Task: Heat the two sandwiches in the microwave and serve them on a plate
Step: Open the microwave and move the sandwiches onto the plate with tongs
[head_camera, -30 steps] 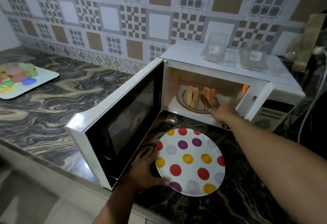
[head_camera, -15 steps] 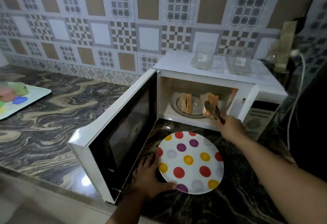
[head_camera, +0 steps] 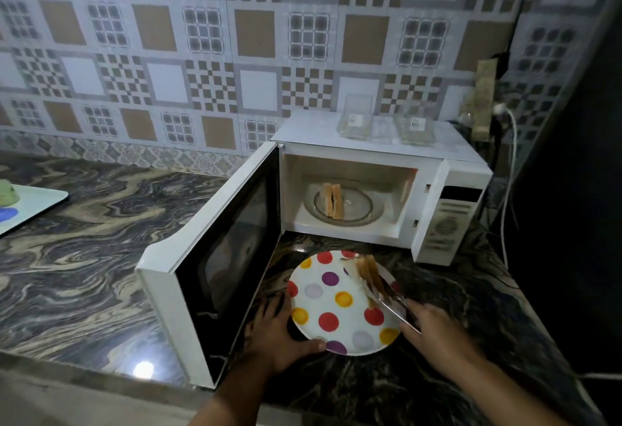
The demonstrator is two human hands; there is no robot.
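On the table before the open microwave (head_camera: 447, 169), the right hand (head_camera: 434, 331) grips tongs (head_camera: 387, 301) pinching one sandwich (head_camera: 368, 272) at the dotted plate's (head_camera: 323, 304) two o'clock. Left hand (head_camera: 279, 338) clasps the plate's seven o'clock rim. Other sandwich (head_camera: 332, 200) stands inside, at the turntable's (head_camera: 356, 210) nine o'clock.

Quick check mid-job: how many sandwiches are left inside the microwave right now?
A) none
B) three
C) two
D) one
D: one sandwich stands on the glass turntable inside the open microwave, while the other sandwich is held in tongs by the right hand over the polka-dot plate, which the left hand steadies.
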